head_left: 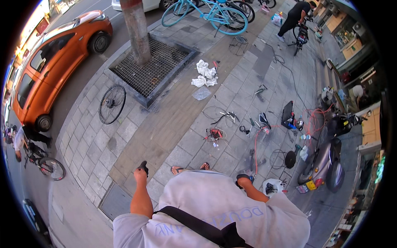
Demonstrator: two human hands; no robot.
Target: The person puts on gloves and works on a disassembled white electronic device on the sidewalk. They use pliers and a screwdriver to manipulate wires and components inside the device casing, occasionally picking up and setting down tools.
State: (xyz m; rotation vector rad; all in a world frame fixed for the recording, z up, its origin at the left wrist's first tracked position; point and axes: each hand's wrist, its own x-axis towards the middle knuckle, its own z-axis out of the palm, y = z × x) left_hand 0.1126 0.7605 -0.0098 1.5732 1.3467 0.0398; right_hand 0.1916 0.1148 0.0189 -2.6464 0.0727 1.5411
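My left hand [142, 168] hangs low over the paving, left of my sandalled feet, with dark material like a glove over its fingers. On the other side, my right hand [245, 180] is held beside my body with a similar dark covering. The fingers of both hands are too small and dark to make out, and I cannot tell whether either holds anything. Nearest to the right hand stands a white bucket [273, 186] with dark things inside. Ahead of my feet lies a red device with wires [214, 134], with black cable-like pieces [226, 118] just beyond it.
A spoked wheel [112, 104] leans by a tree grate [154, 68]. Tools and a toolbox [288, 113] lie ahead right, near an orange hose [257, 151] and a parked scooter [324, 165]. Crumpled white paper [205, 73] and a blue bicycle [209, 15] are farther off. A person [295, 18] bends over a bike.
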